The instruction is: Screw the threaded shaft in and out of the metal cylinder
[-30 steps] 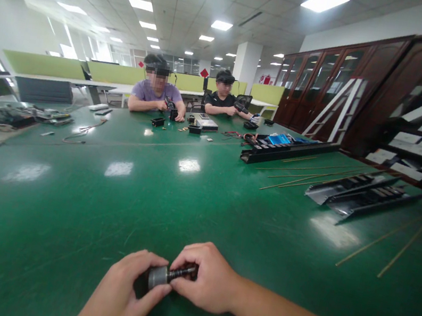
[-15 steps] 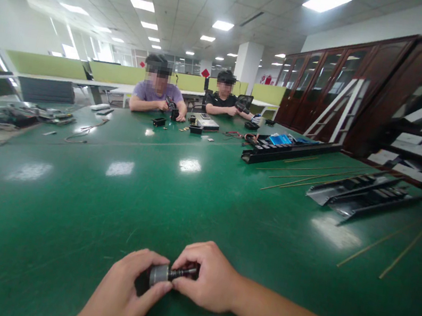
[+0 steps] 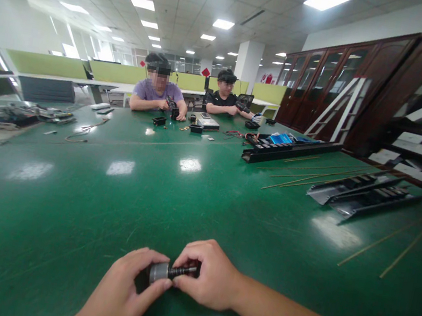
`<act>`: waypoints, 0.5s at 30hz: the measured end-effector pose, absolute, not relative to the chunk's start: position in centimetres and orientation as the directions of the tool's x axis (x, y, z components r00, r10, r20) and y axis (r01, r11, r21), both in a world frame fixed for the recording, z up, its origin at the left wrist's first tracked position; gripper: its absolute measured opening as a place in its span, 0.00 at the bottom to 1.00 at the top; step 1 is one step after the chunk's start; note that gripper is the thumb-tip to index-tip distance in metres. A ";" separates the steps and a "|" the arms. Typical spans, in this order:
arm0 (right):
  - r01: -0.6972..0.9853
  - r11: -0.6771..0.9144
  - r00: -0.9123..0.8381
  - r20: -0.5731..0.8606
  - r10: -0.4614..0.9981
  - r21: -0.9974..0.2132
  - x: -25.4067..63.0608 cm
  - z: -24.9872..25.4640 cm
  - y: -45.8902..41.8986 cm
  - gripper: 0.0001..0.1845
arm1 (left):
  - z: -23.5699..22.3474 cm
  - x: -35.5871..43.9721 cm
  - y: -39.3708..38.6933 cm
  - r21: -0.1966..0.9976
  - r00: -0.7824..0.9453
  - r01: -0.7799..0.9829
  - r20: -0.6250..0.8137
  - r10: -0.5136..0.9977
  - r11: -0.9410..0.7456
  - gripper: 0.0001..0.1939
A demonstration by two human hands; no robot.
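Near the table's front edge, my left hand (image 3: 128, 287) is closed around a grey metal cylinder (image 3: 158, 273), thumb below it and fingers over its top. From the cylinder's right end runs a dark, ringed shaft (image 3: 177, 272) with a thin bright tip. My right hand (image 3: 209, 276) is closed on this shaft, its thumb and forefinger pinching it close to the cylinder. Whether cylinder and shaft are one piece I cannot tell. The part lies roughly level, and my palms hide some of it.
Black metal channels (image 3: 380, 200) and thin rods (image 3: 366, 248) lie at right on the green table (image 3: 148, 196). A longer channel (image 3: 249, 156) with a blue packet is farther back. Two people (image 3: 157, 92) sit opposite, handling dark tools. Scrap parts (image 3: 28, 114) are at far left.
Slightly more of the dark ringed shaft shows between my hands, and my right fingertips sit a little farther from the cylinder. Otherwise both hands keep their places.
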State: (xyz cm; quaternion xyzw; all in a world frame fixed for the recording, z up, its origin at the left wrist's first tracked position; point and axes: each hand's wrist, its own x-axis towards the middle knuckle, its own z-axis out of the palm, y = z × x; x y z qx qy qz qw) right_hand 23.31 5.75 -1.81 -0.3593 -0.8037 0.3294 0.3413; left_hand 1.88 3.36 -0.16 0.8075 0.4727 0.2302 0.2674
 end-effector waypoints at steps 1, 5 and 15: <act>0.354 0.526 -0.507 0.313 0.803 -0.773 23.3 -1.8 5.8 0.05 | -0.2 1.9 3.3 0.652 0.446 0.639 0.119 0.887 -0.409 0.14; 0.359 0.527 -0.504 0.316 0.804 -0.770 23.3 -1.7 5.7 0.05 | -0.3 1.8 3.3 0.655 0.440 0.641 0.114 0.891 -0.400 0.14; 0.349 0.523 -0.490 0.324 0.809 -0.778 23.3 -1.8 5.8 0.05 | -0.1 1.9 3.3 0.672 0.434 0.635 0.099 0.895 -0.382 0.12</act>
